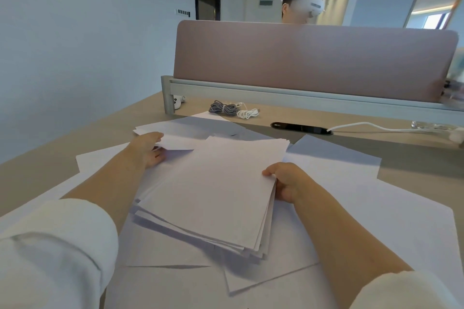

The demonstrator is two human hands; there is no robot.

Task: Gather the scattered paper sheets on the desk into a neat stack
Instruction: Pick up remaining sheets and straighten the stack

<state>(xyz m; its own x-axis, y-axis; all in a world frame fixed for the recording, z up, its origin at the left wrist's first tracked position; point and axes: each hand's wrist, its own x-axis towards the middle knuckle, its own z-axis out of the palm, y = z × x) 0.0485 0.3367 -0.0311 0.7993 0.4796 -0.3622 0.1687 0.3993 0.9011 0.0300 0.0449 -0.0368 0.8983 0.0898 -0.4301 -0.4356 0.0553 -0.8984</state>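
Note:
A loose stack of white paper sheets (216, 190) is lifted off the desk in the middle of the view, its edges uneven. My right hand (286, 180) grips its right edge, thumb on top. My left hand (148, 149) reaches to the far left and pinches the corner of another white sheet (180, 133) lying further back. More single sheets (364, 188) lie spread flat over the beige desk (45, 173) under and around the stack.
A pink divider panel (313, 57) on a grey rail closes the far edge of the desk. A coiled grey cable (223, 108) and a white cable (247, 113) lie before it. A black cable slot (301, 128) sits right of centre. Another person wearing a white headset (303, 2) sits behind the divider.

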